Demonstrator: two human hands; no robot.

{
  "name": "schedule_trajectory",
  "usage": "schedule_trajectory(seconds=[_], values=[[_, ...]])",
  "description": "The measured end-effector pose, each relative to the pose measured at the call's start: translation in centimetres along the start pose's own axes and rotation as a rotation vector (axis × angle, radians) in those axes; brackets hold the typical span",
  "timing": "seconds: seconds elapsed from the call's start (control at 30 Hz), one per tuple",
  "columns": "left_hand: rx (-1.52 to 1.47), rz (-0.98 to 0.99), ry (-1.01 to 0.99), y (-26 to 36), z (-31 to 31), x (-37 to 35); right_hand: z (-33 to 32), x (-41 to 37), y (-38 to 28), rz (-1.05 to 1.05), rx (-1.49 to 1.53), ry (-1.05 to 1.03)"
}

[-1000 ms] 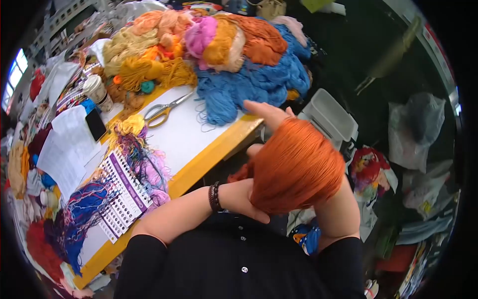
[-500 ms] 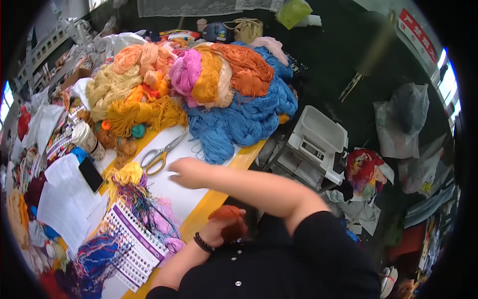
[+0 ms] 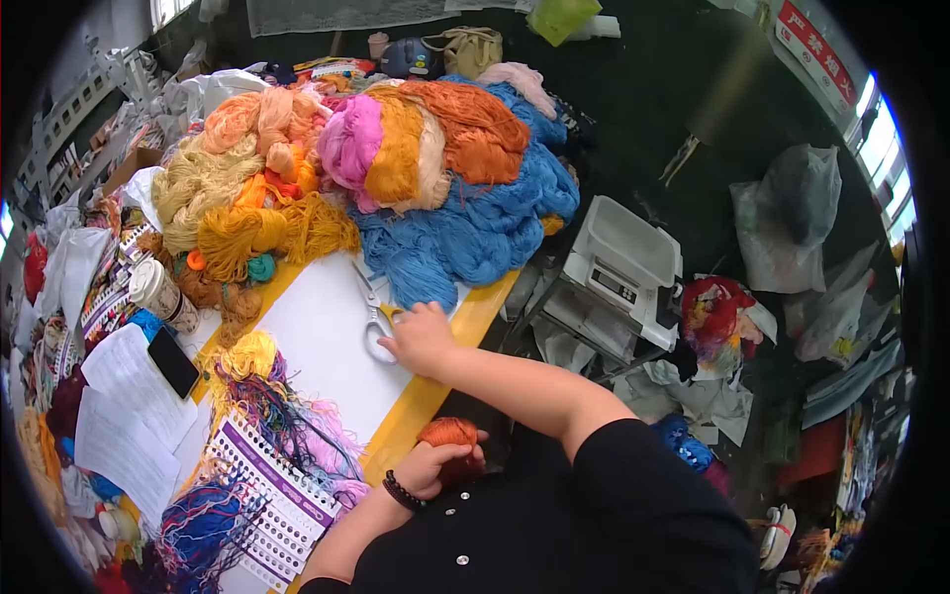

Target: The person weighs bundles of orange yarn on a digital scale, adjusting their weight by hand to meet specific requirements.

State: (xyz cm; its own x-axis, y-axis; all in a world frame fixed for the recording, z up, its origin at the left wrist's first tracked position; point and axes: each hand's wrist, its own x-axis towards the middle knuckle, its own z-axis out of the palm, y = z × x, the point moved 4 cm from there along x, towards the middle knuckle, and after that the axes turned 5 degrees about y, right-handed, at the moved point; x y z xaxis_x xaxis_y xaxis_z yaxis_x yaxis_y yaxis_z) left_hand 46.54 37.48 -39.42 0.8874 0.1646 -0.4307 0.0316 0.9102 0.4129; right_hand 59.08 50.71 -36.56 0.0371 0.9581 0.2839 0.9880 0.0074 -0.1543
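My left hand (image 3: 431, 469), with a dark beaded bracelet on its wrist, is closed round an orange-red ball of yarn (image 3: 450, 434) close to my body. Over the table's right edge, my right hand (image 3: 421, 342) has its fingers at the handles of the scissors (image 3: 375, 319) and closes on them. One grey handle loop shows left of the fingers, while the yellow one is mostly covered. The blades point away, towards a large heap of blue yarn (image 3: 426, 243).
Pink, gold and rust skeins (image 3: 475, 129) lie on the blue heap. A purple-and-white thread card (image 3: 267, 485), a phone (image 3: 174, 362), paper sheets (image 3: 124, 436) and a lidded cup (image 3: 158, 294) are on the left. A scale (image 3: 628, 262) stands right of the table.
My right hand has moved right and down onto the scissors' handles. The scissors have shifted right and turned. My left hand still holds the yarn ball.
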Motion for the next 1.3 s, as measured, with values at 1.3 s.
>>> schedule_trajectory(seconds=[1.3], values=[[0.547,-0.015,-0.252,3.7,14.1,4.6,-15.7,-39.2,6.2,0.503,1.307,0.550]])
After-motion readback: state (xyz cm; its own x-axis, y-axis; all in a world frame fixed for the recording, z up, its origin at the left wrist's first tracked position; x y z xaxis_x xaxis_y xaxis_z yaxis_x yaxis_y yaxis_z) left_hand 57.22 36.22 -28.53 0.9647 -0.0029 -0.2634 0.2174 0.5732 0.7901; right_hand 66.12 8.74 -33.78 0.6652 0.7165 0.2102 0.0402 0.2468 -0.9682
